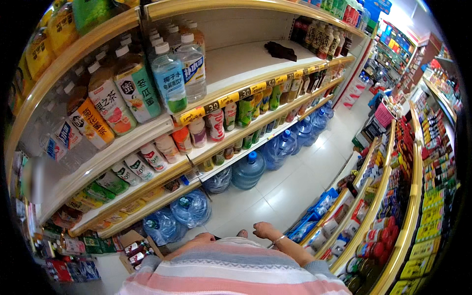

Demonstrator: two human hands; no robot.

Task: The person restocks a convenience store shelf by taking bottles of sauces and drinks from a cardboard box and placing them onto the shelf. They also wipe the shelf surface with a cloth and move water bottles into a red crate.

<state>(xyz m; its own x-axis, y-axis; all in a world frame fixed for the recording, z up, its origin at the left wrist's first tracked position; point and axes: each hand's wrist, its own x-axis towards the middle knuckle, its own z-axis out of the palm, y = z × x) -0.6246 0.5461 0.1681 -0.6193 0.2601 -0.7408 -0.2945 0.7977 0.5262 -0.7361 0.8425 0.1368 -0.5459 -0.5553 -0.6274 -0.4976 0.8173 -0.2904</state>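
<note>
Both my hands hang low before my striped top, between two rows of shop shelves. My left hand (pixel 203 238) is beside my body, partly hidden by the top; its fingers cannot be made out. My right hand (pixel 262 230) is held over the tiled floor, fingers curled, with nothing visible in it. To the left, the shelf bears a bottle with a light blue label (pixel 169 79), a clear bottle (pixel 193 70) beside it and several tea drink bottles (pixel 137 86). A dark crumpled cloth or glove (pixel 281 51) lies on the same row, further along.
Large blue water jugs (pixel 249 170) line the floor under the left shelves. An open cardboard box of bottles (pixel 158 247) stands at lower left. Blue baskets (pixel 313 214) and shelves of jars (pixel 376 236) edge the right side. A pink basket (pixel 384 115) is further up the aisle.
</note>
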